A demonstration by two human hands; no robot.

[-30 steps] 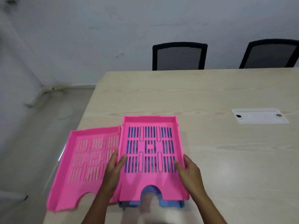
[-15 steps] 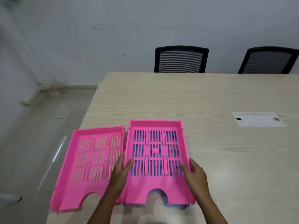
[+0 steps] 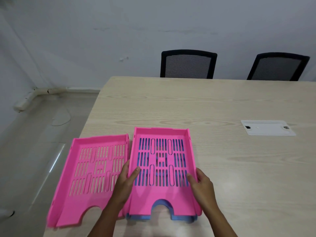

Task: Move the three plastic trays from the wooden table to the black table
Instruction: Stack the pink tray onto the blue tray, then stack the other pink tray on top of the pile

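my left hand [image 3: 125, 183] and right hand [image 3: 202, 184] clasp the side walls of the pink tray [image 3: 161, 170], nested on a blue tray [image 3: 181, 217] on the wooden table [image 3: 222, 103], its long axis running away from me between both hands.

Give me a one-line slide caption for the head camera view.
Both hands, left and right, grip a pink tray stacked on a blue tray; second pink tray alongside.

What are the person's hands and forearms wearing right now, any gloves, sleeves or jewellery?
Nothing visible. The left hand and right hand are bare: no gloves, rings, watch or wristband. Both forearms are uncovered down to the bottom edge of the frame; no sleeve shows.
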